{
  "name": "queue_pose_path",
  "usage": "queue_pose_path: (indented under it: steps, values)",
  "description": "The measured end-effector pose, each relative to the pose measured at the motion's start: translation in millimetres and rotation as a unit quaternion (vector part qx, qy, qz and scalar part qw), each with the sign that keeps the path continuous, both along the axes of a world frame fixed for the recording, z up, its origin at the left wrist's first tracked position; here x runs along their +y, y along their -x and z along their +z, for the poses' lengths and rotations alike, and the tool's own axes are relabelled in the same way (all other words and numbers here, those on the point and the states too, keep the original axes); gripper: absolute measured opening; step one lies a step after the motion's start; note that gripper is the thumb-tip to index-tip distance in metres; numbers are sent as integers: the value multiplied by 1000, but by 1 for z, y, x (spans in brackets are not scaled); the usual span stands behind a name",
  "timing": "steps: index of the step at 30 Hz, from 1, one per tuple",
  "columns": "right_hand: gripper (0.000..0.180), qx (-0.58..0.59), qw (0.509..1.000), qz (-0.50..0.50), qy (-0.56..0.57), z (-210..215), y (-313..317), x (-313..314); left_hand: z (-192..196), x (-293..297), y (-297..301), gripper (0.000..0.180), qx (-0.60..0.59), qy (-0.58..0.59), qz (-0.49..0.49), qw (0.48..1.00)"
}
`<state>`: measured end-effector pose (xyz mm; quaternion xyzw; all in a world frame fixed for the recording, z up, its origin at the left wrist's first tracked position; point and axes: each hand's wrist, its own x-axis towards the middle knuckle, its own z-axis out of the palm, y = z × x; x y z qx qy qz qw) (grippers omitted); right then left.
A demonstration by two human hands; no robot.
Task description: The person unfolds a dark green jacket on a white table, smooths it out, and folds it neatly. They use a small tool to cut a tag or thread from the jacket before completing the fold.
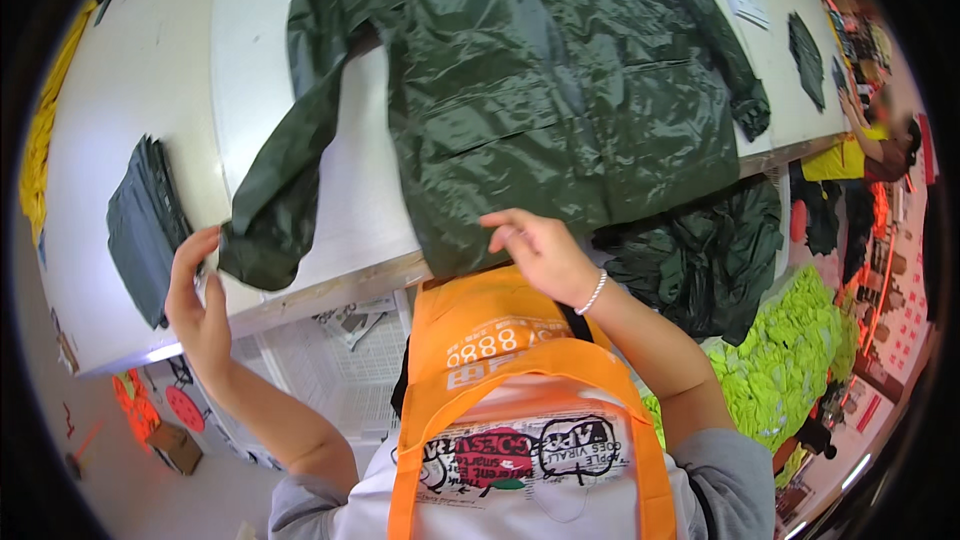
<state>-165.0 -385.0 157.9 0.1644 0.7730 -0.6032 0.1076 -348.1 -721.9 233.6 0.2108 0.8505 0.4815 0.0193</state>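
A dark green, shiny raincoat jacket [490, 90] lies spread out on the white table, its hem hanging over the near edge. My left hand [203, 310] is beside the cuff [262, 252] of the jacket's left-lying sleeve. Its fingertips reach the cuff's edge, with thumb and fingers apart. Above the jacket's lower front, close to the hem, is my right hand [545, 258]. Its index finger points left, the other fingers are loosely bent, and no cloth shows in it.
Folded dark green garments [148, 225] are stacked on the table [150, 50] at the left. More dark green cloth [700, 260] lies below the table edge at the right, beside a lime-yellow heap [785, 360]. A white crate [340, 370] stands under the table. Another person [880, 145] is at the far right.
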Motion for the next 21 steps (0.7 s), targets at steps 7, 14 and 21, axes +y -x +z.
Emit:
queue_pose_path:
  steps: [7,14,21]
  values:
    - [23,-100,961,-244,-86,-47,-52,193,-70,213,-68,33,-125,-6,-119,985]
    - [27,65,953,-254,-149,-112,-23,407,-167,427,-169,74,21,226,-188,956]
    - [59,104,953,-224,-175,-148,60,495,-194,464,-183,80,67,342,-110,931]
